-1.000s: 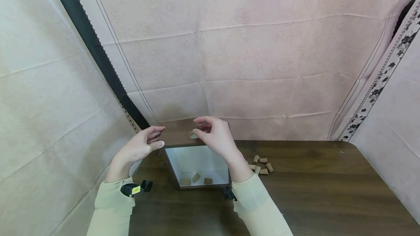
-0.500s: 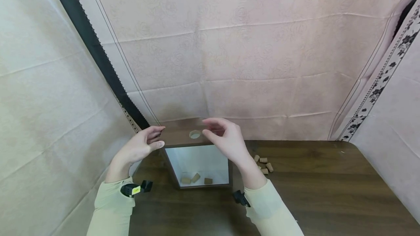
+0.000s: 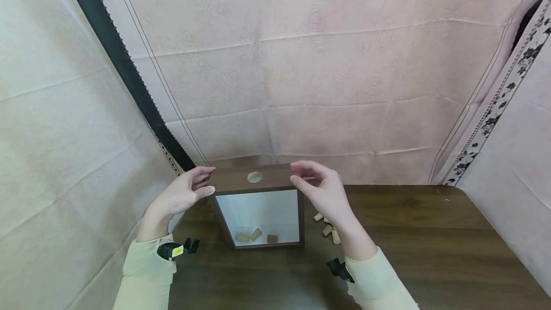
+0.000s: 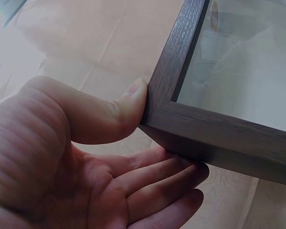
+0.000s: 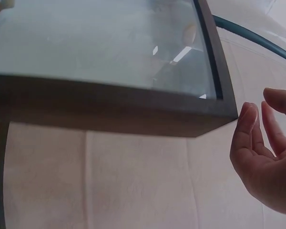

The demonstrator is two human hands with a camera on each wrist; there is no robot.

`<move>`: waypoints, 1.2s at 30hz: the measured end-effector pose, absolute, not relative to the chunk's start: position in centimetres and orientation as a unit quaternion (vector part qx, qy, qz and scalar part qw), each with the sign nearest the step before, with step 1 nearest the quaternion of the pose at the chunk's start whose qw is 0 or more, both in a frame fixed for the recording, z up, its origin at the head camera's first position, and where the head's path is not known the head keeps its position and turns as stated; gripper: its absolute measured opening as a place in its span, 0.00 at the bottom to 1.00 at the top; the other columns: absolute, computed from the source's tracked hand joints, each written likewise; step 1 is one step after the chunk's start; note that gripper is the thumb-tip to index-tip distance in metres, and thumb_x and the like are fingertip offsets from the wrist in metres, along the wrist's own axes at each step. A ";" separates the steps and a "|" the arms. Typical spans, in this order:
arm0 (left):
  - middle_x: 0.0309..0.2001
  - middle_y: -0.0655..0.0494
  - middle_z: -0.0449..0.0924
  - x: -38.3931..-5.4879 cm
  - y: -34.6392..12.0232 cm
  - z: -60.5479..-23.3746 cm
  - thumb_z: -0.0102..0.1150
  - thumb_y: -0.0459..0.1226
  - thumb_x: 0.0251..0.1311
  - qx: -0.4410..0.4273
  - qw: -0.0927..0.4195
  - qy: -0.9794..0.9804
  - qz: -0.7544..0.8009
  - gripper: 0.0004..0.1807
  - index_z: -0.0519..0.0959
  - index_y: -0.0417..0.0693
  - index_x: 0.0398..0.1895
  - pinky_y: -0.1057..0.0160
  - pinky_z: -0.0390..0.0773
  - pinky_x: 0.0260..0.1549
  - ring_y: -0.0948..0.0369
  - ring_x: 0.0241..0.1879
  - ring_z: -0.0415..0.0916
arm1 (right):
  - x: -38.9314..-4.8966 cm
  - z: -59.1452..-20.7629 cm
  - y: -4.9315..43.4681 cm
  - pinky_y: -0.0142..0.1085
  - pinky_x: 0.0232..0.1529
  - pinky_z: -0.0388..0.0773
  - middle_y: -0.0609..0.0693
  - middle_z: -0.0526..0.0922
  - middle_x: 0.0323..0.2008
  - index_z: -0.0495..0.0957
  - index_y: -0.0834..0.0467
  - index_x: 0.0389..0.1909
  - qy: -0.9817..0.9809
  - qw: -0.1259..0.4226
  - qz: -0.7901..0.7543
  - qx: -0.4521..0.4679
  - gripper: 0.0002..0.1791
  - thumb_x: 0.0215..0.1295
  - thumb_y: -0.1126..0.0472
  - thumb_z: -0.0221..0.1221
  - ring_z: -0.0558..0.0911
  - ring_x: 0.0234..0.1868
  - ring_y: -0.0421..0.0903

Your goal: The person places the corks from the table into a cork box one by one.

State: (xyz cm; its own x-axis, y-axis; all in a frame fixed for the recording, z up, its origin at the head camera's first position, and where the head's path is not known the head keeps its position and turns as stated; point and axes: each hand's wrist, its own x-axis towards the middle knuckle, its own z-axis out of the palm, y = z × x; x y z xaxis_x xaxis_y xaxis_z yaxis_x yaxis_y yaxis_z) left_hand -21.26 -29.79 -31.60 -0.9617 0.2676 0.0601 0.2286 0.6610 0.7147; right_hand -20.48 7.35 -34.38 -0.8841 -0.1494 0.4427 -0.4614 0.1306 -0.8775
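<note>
A dark brown wooden shadow box (image 3: 232, 181) with a glass front stands on the table. Its top has a round hole (image 3: 254, 177), and three corks (image 3: 256, 234) lie at the bottom behind the glass. My left hand (image 3: 181, 194) holds the box's upper left corner; in the left wrist view its thumb (image 4: 119, 112) presses at the frame's corner and the fingers reach to the top face. Beside the upper right corner is my right hand (image 3: 323, 188), loosely curled with nothing in it. The right wrist view shows its fingertips (image 5: 248, 117) right by that corner.
Several loose corks (image 3: 327, 230) lie on the brown table (image 3: 413, 238) just right of the box, partly behind the right forearm. A pale patterned cloth (image 3: 336, 109) hangs behind the table, and another cloth (image 3: 77, 123) borders the left side.
My right hand has moved from above the hole to the right, to the box's upper right corner. The hole has come into full view. My left hand has stayed at its corner.
</note>
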 end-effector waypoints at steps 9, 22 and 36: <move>0.80 0.33 0.61 -21.2 -29.9 -31.6 0.63 0.38 0.76 0.141 0.025 0.910 0.389 0.36 0.62 0.37 0.81 0.33 0.65 0.71 0.35 0.77 0.62 | -20.9 -36.9 11.0 0.32 0.46 0.84 0.50 0.89 0.52 0.87 0.54 0.57 -0.765 0.114 0.610 0.174 0.15 0.72 0.58 0.71 0.86 0.52 0.47; 0.79 0.33 0.62 -21.1 -29.8 -31.5 0.62 0.38 0.76 0.145 0.019 0.912 0.383 0.35 0.62 0.36 0.81 0.33 0.65 0.71 0.35 0.77 0.62 | -22.0 -41.5 16.3 0.32 0.50 0.83 0.52 0.89 0.54 0.86 0.55 0.60 -0.806 0.080 0.574 0.120 0.18 0.73 0.55 0.70 0.87 0.54 0.48; 0.79 0.32 0.62 -20.9 -29.7 -31.4 0.62 0.38 0.77 0.142 0.018 0.914 0.380 0.35 0.62 0.37 0.81 0.32 0.64 0.71 0.34 0.77 0.62 | -23.4 -45.8 21.2 0.35 0.48 0.83 0.55 0.89 0.55 0.86 0.58 0.59 -0.866 0.070 0.486 0.091 0.17 0.74 0.57 0.69 0.87 0.54 0.52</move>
